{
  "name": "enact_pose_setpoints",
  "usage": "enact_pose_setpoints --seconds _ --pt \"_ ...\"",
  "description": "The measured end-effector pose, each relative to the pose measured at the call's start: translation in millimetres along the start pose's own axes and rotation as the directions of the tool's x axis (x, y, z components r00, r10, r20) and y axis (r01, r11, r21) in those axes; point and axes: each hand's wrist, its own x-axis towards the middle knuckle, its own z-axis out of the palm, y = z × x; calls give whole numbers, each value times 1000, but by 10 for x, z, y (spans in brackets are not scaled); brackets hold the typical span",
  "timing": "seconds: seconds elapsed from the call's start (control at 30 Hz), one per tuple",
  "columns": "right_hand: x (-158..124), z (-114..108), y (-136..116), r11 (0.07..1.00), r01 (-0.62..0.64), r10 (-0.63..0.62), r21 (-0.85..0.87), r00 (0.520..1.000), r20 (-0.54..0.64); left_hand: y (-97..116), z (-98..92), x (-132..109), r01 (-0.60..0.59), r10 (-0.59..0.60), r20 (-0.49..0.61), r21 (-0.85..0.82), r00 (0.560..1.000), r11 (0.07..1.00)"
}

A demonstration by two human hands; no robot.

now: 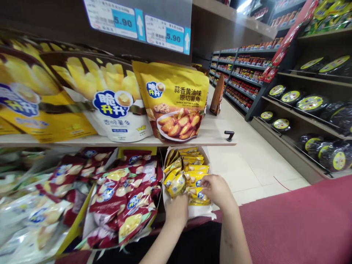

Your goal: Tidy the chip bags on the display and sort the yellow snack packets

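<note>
A white open-topped box (198, 211) stands below the shelf, filled with rows of small yellow snack packets (196, 168). My left hand (178, 209) reaches over the front left of the box. Its fingers are curled and partly hidden, closed against a tilted yellow packet (176, 185) that shows a barcode. At the box's right side, my right hand (217, 190) has thumb and fingers pinched together at the edge of another yellow packet (195, 193) near the front of its row.
Left of the box are cartons of dark red snack bags (125, 198) and white bags (35, 216). Larger pouches (176, 102) stand on the shelf (217, 134) above, which has a black hook (229, 135) at its corner. A red mat (297, 220) covers the floor at right.
</note>
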Motion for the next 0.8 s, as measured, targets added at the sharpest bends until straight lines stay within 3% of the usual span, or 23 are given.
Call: enact_pose_setpoints --seconds 0.1,0.17,0.2,0.33,0.47,0.53,0.67,0.8 --pt "27 171 -93 999 -22 31 -44 977 209 -87 -144 -77 -42 28 -272 -49 962 998" --pt "92 304 -78 988 -47 83 -145 964 254 -123 -222 -66 -46 43 -439 2 897 999" --pt "125 356 -58 982 -60 105 -178 961 255 -132 -247 -47 -20 38 -468 42 883 999" --pt "187 424 33 980 -91 130 -177 966 224 -118 -239 22 62 -13 -360 124 933 990" --pt "177 423 99 990 -47 78 -131 968 240 -135 -143 14 72 -58 -263 44 963 996" --pt "181 439 128 997 -4 25 -83 965 259 -191 -130 -19 44 -46 -281 -15 959 999" --pt "192 437 164 1000 2 -3 5 959 283 -367 -225 -134 -43 -60 -451 -214 890 976" --pt "169 343 135 986 -41 -15 165 947 321 -488 -334 -262 -184 -152 -594 -467 790 865"
